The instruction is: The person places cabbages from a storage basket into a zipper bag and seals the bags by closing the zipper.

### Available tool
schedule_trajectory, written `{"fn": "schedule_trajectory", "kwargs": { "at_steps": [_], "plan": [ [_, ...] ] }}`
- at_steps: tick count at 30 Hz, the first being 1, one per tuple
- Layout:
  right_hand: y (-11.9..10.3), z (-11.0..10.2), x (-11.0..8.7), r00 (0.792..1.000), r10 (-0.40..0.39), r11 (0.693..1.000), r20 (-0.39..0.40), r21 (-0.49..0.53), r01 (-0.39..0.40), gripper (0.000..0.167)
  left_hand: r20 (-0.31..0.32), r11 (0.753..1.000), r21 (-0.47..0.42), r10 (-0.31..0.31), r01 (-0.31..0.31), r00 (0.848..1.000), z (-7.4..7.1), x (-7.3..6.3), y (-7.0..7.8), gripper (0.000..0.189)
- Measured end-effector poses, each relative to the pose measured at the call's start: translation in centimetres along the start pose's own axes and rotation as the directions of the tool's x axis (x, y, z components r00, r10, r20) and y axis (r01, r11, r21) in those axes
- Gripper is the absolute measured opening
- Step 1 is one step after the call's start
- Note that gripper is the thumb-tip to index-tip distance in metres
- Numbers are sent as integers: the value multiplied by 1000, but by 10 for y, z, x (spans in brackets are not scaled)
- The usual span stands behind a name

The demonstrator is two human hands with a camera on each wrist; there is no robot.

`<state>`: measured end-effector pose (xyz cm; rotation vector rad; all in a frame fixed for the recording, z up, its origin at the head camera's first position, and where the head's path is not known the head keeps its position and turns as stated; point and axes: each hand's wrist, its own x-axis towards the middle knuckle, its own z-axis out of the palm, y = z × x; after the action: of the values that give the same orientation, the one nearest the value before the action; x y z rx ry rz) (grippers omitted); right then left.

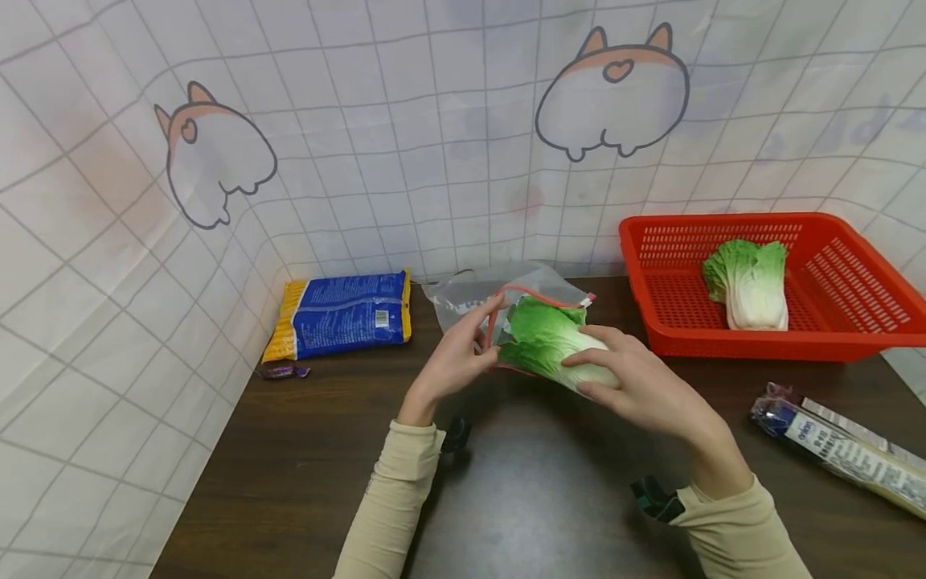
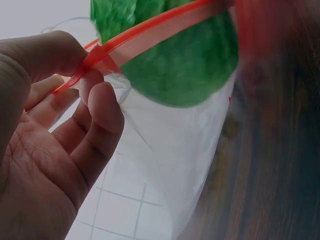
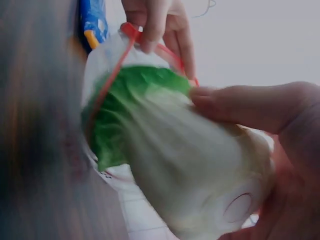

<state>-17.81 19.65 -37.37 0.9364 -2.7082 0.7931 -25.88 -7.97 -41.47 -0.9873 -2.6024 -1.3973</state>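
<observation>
A clear zip bag (image 1: pixel 463 294) with a red zip edge lies mouth towards me near the table's back. My left hand (image 1: pixel 457 354) pinches the bag's red edge between thumb and fingers, as the left wrist view also shows (image 2: pixel 60 115). In my right hand (image 1: pixel 637 378) is a napa cabbage (image 1: pixel 547 342), gripped around its white base. Its green leafy end sits inside the open mouth of the bag, while the pale stem end (image 3: pixel 200 170) stays outside. In the right wrist view the red rim runs across the leaves.
At the back right stands a red plastic basket (image 1: pixel 731 341) with a second napa cabbage (image 1: pixel 755 289) inside. A blue and yellow packet (image 1: pixel 347 314) lies at the back left, a small purple wrapped piece (image 1: pixel 284 371) before it. Long narrow packages (image 1: pixel 846 446) lie on the right.
</observation>
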Motion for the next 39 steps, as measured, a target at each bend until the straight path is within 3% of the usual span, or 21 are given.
{"fn": "schedule_trajectory", "kwargs": {
  "at_steps": [3,6,12,19,27,39],
  "plan": [
    [-2,3,2,990,132,990,-52,57,-129,28,17,1000,24,16,-17,1000,3,0,0,75],
    [-5,9,6,972,218,971,-86,122,-207,29,43,998,39,39,-41,998,6,1,0,75],
    [-8,19,12,951,298,939,-81,203,-277,32,28,998,39,53,-54,998,7,1,3,76],
    [-3,26,14,909,401,899,-116,240,-366,33,13,998,43,39,-39,999,5,0,5,76],
    [5,31,16,879,442,881,-177,268,-389,34,49,999,26,31,-32,998,6,1,6,75],
    [-1,33,17,888,440,876,-132,279,-393,34,20,999,31,24,-25,999,3,1,6,74]
  ]
}}
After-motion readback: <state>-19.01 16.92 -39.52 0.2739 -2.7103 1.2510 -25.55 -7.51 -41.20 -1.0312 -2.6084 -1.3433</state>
